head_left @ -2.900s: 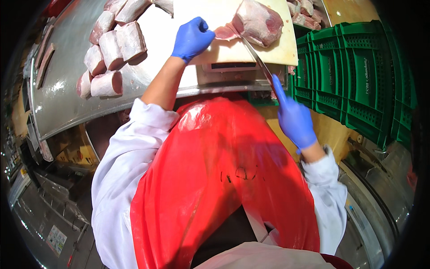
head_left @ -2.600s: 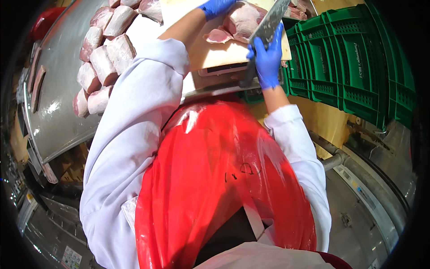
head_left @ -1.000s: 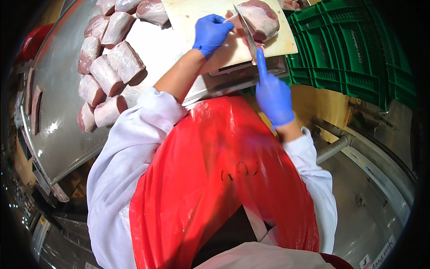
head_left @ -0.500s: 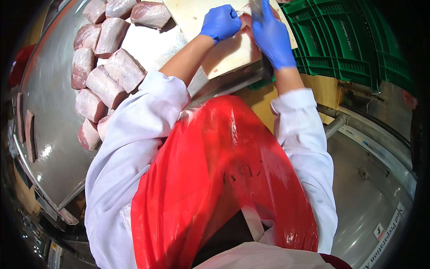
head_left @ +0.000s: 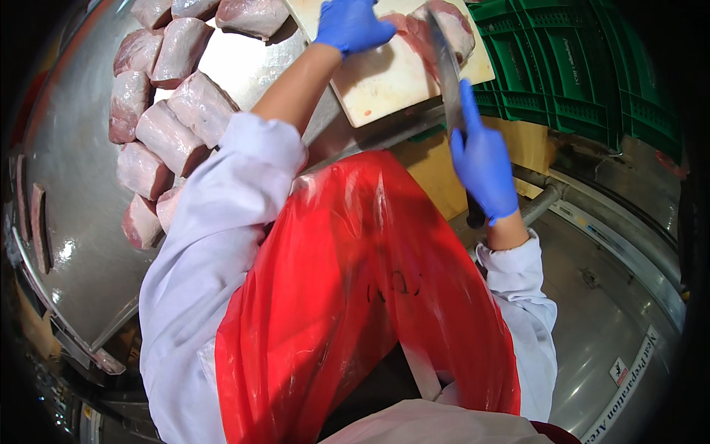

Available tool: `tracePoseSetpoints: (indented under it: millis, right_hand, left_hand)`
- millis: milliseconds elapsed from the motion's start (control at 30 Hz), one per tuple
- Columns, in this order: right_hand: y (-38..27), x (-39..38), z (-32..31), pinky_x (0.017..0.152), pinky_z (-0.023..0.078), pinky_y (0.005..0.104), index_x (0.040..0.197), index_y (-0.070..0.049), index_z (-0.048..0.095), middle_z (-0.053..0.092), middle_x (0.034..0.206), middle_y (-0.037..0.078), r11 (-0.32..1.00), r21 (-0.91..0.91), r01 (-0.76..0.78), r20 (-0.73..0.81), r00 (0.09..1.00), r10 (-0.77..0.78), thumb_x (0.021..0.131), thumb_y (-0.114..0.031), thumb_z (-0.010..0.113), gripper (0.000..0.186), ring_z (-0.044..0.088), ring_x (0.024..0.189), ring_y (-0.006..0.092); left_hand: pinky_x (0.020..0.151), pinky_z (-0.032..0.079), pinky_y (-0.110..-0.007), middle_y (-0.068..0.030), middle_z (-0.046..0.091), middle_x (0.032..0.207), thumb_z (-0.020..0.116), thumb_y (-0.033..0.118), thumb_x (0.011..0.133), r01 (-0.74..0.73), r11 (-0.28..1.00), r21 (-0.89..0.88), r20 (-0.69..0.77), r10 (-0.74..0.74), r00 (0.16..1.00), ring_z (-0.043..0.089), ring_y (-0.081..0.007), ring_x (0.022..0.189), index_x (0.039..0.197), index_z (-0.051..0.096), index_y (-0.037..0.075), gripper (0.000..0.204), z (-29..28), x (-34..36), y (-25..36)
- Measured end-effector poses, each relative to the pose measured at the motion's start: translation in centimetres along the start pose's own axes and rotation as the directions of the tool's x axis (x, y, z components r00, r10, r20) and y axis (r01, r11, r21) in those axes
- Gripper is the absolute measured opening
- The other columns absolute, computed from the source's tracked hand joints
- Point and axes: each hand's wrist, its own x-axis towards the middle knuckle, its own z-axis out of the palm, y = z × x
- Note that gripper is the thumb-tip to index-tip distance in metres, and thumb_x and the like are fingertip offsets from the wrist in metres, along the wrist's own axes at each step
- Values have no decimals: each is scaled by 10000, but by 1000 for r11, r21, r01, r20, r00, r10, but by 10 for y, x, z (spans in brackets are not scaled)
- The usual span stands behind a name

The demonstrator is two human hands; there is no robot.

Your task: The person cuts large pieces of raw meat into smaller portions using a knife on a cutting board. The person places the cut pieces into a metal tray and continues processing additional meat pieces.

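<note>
A knife point(head_left: 447, 70) is gripped in my blue-gloved right hand point(head_left: 484, 163), its blade pointing away from me. The handle is mostly hidden, and one finger stretches along the back of the blade. That blade lies across or against a raw piece of meat point(head_left: 452, 33) at the far right of the white cutting board point(head_left: 381, 92). At the meat's left end is my gloved left hand point(head_left: 351, 28), thumb stretched toward it. Its other fingers are partly cut off by the picture's top edge; it looks open, and I cannot tell how firmly it touches the meat.
Several thick cuts of meat point(head_left: 171, 137) rest on the metal table point(head_left: 89, 185) to the left. Two thin strips point(head_left: 39, 226) lie near its left edge. Green plastic crates point(head_left: 547, 70) stand right of the board. A metal pipe point(head_left: 543, 203) runs below them.
My right hand has drawn back toward me and to the right with the knife, uncovering the meat. My left hand has shifted slightly left and away, its fist loosened.
</note>
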Motion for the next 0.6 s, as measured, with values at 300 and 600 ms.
tracePoseSetpoints:
  millis: [300,600]
  right_hand:
    - [-6,166,29,760,533,516,1232,40,532,685,898,291,971,-169,171,-449,864,-230,946,-241,547,401,682,803,437]
    - [3,36,8,730,570,488,1546,43,203,702,900,229,870,-443,215,162,974,-158,887,-63,511,736,703,819,393]
  left_hand:
    - [770,496,-515,-192,697,780,621,238,795,-240,965,103,11,241,971,664,-406,769,767,705,78,183,39,18,3]
    - [765,486,-474,-178,683,747,619,224,794,-200,914,352,-115,254,960,664,-355,750,763,716,93,165,42,-6,2]
